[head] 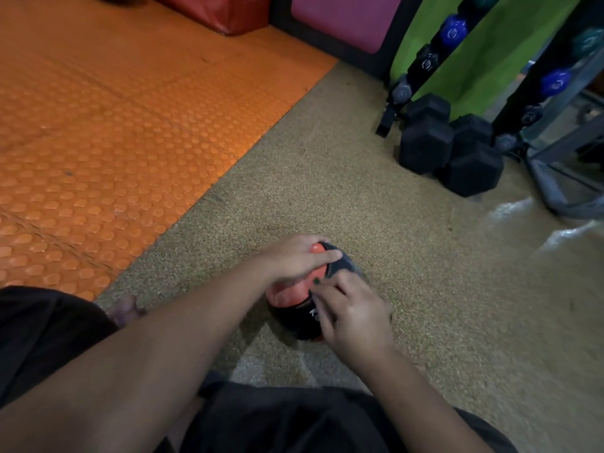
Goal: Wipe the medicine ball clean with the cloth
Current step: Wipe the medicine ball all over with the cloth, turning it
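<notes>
A red-and-black medicine ball rests on the speckled tan floor in front of my knees. My left hand lies over its top, fingers curled around the red part and thumb stretched to the right, holding it steady. A dark grey cloth lies against the ball's upper right side. My right hand presses on the ball's right side with its fingers pinched on the near edge of the cloth. White lettering on the black band is mostly hidden by that hand.
An orange studded mat covers the floor to the left. Black hex dumbbells sit at the right by a rack with small coloured dumbbells. Red and pink pads lie at the back. My legs in black shorts fill the bottom.
</notes>
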Tool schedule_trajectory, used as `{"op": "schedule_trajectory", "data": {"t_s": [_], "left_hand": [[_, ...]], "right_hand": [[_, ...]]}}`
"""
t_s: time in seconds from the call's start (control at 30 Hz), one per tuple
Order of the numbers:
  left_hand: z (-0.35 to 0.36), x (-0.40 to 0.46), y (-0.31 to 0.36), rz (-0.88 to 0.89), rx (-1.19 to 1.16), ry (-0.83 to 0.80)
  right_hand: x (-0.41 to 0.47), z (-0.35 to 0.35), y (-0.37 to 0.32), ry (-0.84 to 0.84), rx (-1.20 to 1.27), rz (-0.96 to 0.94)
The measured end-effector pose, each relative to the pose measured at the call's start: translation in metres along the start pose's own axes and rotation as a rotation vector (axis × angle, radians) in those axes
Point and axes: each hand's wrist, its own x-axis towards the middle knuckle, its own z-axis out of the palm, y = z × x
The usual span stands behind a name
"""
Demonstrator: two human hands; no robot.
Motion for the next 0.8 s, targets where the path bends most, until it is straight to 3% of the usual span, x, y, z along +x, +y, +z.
{"op": "schedule_trajectory", "data": {"t_s": [0.1, 0.23, 0.4, 0.53, 0.57, 0.7, 0.73, 0.8], "left_hand": [[-0.001, 0.014, 0.017, -0.068, 0.017, -0.064], [0.000, 0.029, 0.029, -0.102, 0.013, -0.090], [0.000, 0.033, 0.034, -0.146, -0.051, -0.121], [0.003, 0.039, 0.036, -0.132, -0.016, -0.101], [0.003, 0.040, 0.037, -0.134, -0.011, -0.101], [0.002, 0.040, 0.041, -0.140, -0.009, -0.107], [0.002, 0.040, 0.041, -0.141, -0.019, -0.105], [0.002, 0.042, 0.038, -0.146, -0.062, -0.096]], "right_hand": [[0.001, -0.006, 0.016, -0.081, -0.042, -0.109], [0.022, -0.010, 0.051, 0.153, 0.144, 0.265], [-0.003, -0.003, 0.031, -0.039, 0.019, -0.051], [0.017, -0.007, 0.065, 0.201, 0.133, 0.338], [0.014, -0.005, 0.060, 0.223, 0.144, 0.346], [-0.008, 0.000, 0.020, -0.055, 0.016, -0.071], [-0.005, -0.001, 0.024, -0.059, 0.018, -0.072], [0.008, -0.001, 0.044, 0.082, 0.060, 0.132]]}}
